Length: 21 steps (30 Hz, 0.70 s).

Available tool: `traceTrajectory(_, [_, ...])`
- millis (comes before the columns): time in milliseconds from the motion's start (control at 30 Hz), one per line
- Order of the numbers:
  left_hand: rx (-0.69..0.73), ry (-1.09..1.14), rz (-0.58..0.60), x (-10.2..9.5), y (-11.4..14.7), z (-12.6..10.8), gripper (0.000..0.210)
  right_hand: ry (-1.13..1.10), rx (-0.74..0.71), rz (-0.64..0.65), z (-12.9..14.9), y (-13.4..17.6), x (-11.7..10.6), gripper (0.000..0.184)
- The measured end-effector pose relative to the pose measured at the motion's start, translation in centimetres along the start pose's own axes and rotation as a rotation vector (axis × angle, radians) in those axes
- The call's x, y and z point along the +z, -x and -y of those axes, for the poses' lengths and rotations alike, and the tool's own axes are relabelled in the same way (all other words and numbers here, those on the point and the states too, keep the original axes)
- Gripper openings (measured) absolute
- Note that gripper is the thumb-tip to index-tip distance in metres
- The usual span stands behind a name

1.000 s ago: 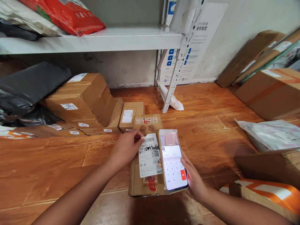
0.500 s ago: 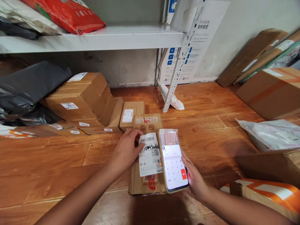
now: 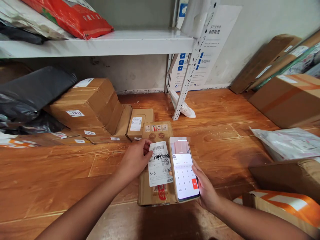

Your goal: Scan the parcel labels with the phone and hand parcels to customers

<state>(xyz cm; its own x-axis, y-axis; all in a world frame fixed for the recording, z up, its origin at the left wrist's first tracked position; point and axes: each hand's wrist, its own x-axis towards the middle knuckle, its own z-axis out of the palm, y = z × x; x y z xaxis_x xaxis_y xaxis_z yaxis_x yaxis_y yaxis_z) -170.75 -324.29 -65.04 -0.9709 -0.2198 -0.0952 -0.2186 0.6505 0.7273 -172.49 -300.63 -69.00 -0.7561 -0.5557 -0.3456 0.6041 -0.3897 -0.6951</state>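
Note:
A long cardboard box (image 3: 147, 196) lies in front of me, with brown tape and red print on its top. Over its middle is a white shipping label (image 3: 156, 178) bearing a barcode, a QR code, "6-6" and a handwritten number. My left hand (image 3: 137, 155) is closed at the label's upper left edge, thumb and curled fingertips pinching there; part of the grip is hidden. My right hand (image 3: 206, 188) is wrapped round a smartphone (image 3: 185, 173), tilted beside the label above the box's right side. A number keypad with a red key fills the lower screen.
A white metal shelf (image 3: 140, 45) carries a red bag (image 3: 82, 21). Under it stand several labelled cartons (image 3: 92, 103) and a black plastic parcel (image 3: 37, 86). To the right lie a big carton (image 3: 287, 100), a clear plastic parcel (image 3: 295, 145) and an orange-and-white package (image 3: 282, 201).
The view has shifted slightly. My left thumb sits a little higher and further off the label's face. The phone remains in my right hand, almost unmoved, showing the same keypad.

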Motion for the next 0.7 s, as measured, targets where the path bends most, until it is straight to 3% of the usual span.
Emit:
traceTrajectory(233, [-0.061,0.307,0.016,0.2,-0.3,1.1,0.022,-0.012,-0.014,0.016,0.0,0.2,0.2,0.045])
traceTrajectory(467, [0.012,0.037,-0.075,0.6,0.9,-1.0,0.019,0.005,-0.028,-0.002,0.1,0.3,0.6,0.050])
traceTrajectory(700, [0.035,-0.084,-0.066,0.6,1.3,-1.0,0.021,-0.002,-0.043,0.017,0.1,0.4,0.4,0.048])
